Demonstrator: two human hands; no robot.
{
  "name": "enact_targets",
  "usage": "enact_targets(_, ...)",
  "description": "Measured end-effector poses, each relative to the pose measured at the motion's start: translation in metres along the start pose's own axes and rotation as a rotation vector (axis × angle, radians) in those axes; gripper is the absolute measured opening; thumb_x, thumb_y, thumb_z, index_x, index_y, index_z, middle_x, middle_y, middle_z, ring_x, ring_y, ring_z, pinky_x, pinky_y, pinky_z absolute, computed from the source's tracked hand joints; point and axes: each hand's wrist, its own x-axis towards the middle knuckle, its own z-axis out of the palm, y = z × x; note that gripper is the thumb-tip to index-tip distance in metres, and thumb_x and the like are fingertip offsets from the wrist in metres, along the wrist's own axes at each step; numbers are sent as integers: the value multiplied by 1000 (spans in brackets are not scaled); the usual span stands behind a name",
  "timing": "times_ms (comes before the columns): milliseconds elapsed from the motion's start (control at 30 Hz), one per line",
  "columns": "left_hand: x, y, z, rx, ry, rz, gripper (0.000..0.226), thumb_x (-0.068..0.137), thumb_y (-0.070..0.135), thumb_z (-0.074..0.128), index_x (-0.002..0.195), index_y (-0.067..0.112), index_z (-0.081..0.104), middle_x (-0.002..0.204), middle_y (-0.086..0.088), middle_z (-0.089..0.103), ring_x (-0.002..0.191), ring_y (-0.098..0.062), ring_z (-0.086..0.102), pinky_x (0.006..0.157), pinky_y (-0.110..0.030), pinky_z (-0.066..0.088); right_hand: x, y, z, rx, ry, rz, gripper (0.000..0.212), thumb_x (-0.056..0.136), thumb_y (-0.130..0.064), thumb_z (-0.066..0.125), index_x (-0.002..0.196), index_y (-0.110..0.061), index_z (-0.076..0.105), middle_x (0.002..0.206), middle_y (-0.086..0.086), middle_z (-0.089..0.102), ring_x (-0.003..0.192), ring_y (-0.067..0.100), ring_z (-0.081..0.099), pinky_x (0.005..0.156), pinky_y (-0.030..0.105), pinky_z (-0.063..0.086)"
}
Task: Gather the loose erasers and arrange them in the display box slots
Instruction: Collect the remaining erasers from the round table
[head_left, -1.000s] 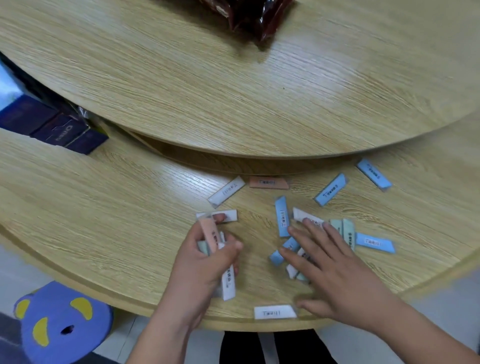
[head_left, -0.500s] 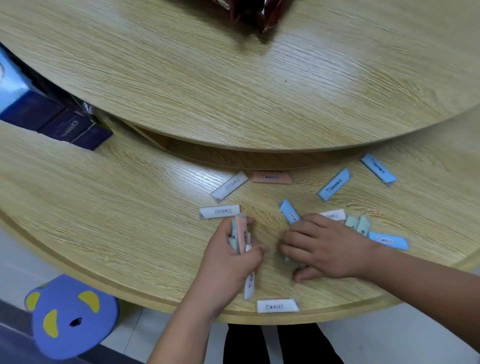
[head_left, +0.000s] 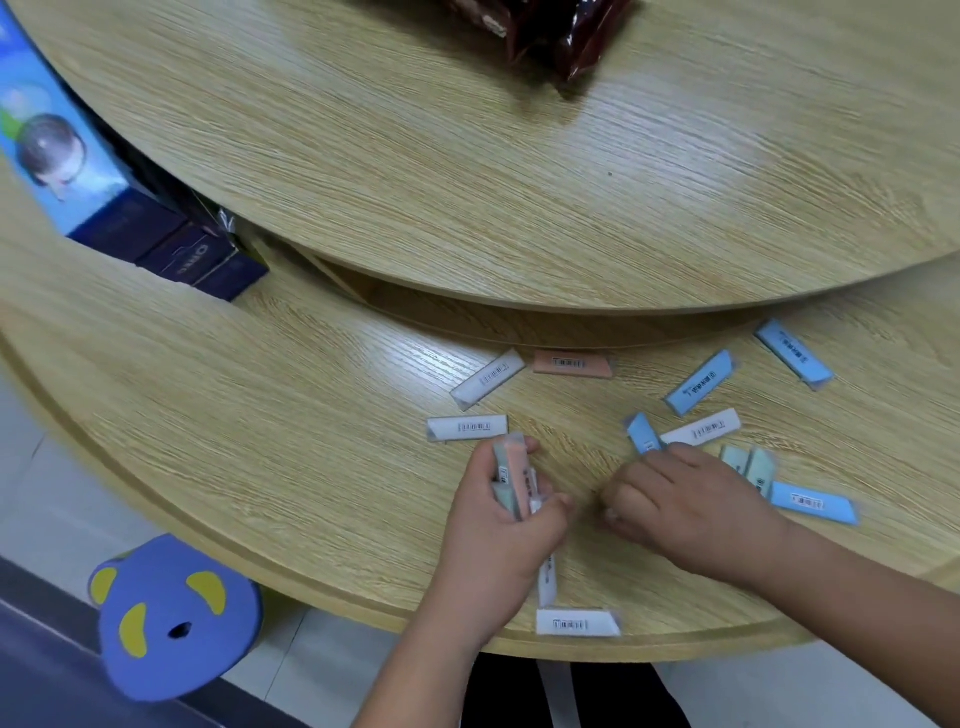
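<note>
Loose wrapped erasers lie scattered on the lower wooden table (head_left: 260, 441). My left hand (head_left: 498, 540) grips a bundle of erasers (head_left: 511, 478), pink and pale green, held upright. My right hand (head_left: 685, 504) has its fingers curled over erasers on the table; a blue eraser (head_left: 643, 432) sticks out past its fingertips. Around lie a white eraser (head_left: 467, 428), another white one (head_left: 487, 379), a pink eraser (head_left: 573, 364), blue erasers (head_left: 701, 389) (head_left: 794, 354) (head_left: 813, 503), pale green ones (head_left: 750, 461) and a white eraser (head_left: 576, 622) at the table's near edge. No display box with slots shows.
A raised round wooden turntable (head_left: 467, 182) overhangs the table, with dark red packets (head_left: 550, 31) on it. Dark blue boxes (head_left: 197, 260) and a light blue carton (head_left: 52, 150) stand at the left. A purple stool (head_left: 176, 618) sits on the floor below.
My right hand went from flat, spread fingers to curled fingers, gathering erasers and drawing them toward my left hand. My left hand kept its bundle and stayed in place.
</note>
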Motion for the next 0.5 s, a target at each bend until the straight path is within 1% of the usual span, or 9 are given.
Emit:
enact_targets(33, -1, 1, 2, 19, 10, 24, 41, 79, 9, 73, 106, 37, 58, 78, -2, 66, 75, -21, 67, 72, -31, 54, 6, -2, -4, 37, 16, 87, 24, 96, -31, 54, 80, -17, 63, 74, 0, 62, 62, 22, 58, 60, 32, 42)
enact_targets(100, -2, 6, 7, 10, 11, 67, 41, 83, 1, 72, 111, 28, 57, 76, 5, 64, 68, -4, 61, 68, -16, 50, 22, -14, -17, 172, 49, 330, 36, 98, -43, 45, 80, -19, 65, 72, -7, 61, 63, 13, 59, 61, 21, 36)
enact_targets(133, -2, 9, 8, -4, 2, 72, 41, 84, 0, 71, 113, 25, 56, 74, 10, 63, 66, 0, 59, 65, -12, 48, 31, -23, -27, 313, 94, 487, 35, 97, -46, 45, 82, -21, 64, 73, -13, 60, 64, 5, 57, 60, 14, 33)
enact_targets(167, -2, 12, 9, -20, -6, 69, 42, 85, -1, 71, 115, 24, 56, 72, 14, 62, 65, 3, 59, 63, -11, 48, 39, -34, -35, 515, 169, 643, 29, 96, -46, 49, 83, -24, 62, 72, -15, 60, 66, 2, 56, 59, 10, 35)
enact_targets(233, -2, 17, 8, -63, -22, 69, 46, 86, -2, 71, 119, 25, 54, 73, 16, 62, 67, 2, 61, 64, -14, 50, 55, -54, -44, 930, 327, 899, 19, 94, -43, 58, 83, -28, 60, 74, -13, 63, 66, 1, 58, 56, 8, 39)
enact_targets(300, -2, 19, 6, -101, -53, 83, 52, 86, -2, 72, 123, 29, 52, 83, 9, 64, 75, -4, 65, 71, -20, 55, 67, -64, -47, 1124, 428, 1010, 16, 89, -41, 56, 86, -26, 61, 76, -12, 65, 65, 0, 59, 58, 11, 44)
enact_targets(367, -3, 23, 6, -121, -79, 89, 51, 86, -1, 71, 122, 31, 53, 90, 4, 65, 82, -7, 66, 76, -23, 56, 76, -70, -49, 1269, 498, 1076, 21, 88, -38, 50, 91, -20, 61, 75, -14, 64, 67, -2, 59, 61, 12, 46)
enact_targets(433, -4, 27, 11, -144, -77, 85, 38, 91, 0, 66, 116, 25, 55, 89, 6, 67, 82, -4, 65, 74, -21, 54, 82, -75, -49, 1332, 534, 1132, 27, 90, -39, 43, 97, -21, 61, 77, -12, 65, 69, -4, 60, 61, 11, 47)
enact_targets(500, -3, 29, 18, -141, -39, 92, 26, 95, 2, 61, 115, 19, 56, 87, 9, 69, 81, -4, 67, 70, -19, 53, 87, -80, -48, 1313, 564, 1186, 28, 100, -35, 36, 100, -25, 62, 85, -11, 67, 75, -3, 63, 65, 11, 48)
